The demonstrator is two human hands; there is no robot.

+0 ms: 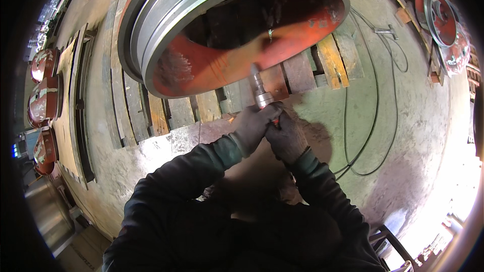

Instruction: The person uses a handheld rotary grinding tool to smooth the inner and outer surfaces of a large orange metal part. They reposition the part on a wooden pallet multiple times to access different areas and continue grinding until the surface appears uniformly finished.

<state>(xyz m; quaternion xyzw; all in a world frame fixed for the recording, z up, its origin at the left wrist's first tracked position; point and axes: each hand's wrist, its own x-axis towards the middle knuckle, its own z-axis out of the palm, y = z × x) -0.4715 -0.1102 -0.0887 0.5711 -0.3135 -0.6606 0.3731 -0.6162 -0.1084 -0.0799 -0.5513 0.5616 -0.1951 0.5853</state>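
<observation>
A slim silver die grinder is gripped in both my gloved hands and points away from me. My left hand wraps round its body just behind the metal collar. Behind it, my right hand closes on the rear part, where a bit of red shows between the gloves. The grinder's blurred tip reaches the near inner edge of a large ring-shaped casting, red-painted inside with a bare machined metal rim. Whether the tip touches the casting, I cannot tell. The casting lies tilted on a wooden pallet.
A black hose loops over the floor at the right, near a small metal tool. Red castings stand on a pallet at the left, and more lie at the far right. A dark metal frame stands at the lower right.
</observation>
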